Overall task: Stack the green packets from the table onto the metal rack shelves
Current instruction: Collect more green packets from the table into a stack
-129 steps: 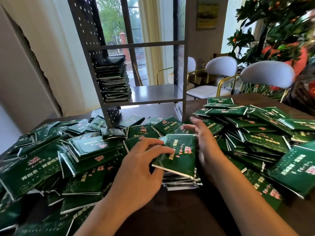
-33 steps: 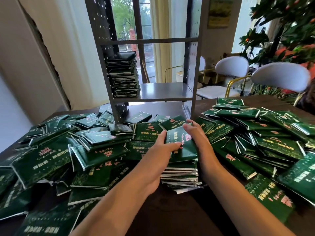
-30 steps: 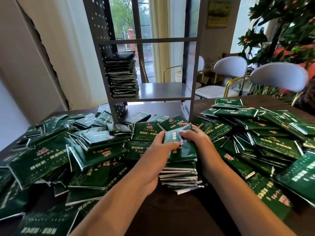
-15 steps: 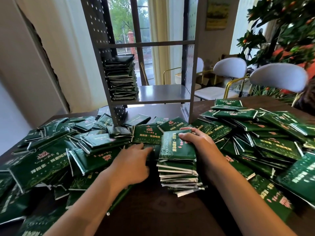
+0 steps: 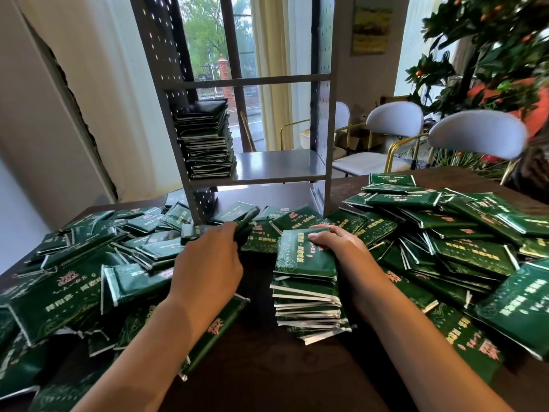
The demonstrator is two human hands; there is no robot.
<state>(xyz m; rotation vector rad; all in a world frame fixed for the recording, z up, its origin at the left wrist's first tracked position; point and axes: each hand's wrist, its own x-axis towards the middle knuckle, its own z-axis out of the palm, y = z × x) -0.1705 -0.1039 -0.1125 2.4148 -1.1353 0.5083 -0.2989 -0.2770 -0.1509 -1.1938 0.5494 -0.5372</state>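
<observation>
A dark brown table (image 5: pixel 261 370) holds lots of green packets. One big heap (image 5: pixel 77 281) lies along its left side and another heap (image 5: pixel 463 239) lies along its right side. A neat stack (image 5: pixel 307 295) stands near the middle. A metal rack (image 5: pixel 285 165) stands at the far edge (one pile of packets (image 5: pixel 208 141) sits on its shelf, at the left end).

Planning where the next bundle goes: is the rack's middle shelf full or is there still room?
Room remains. One stack of packets fills the left of the middle shelf; its right side is bare metal.
</observation>
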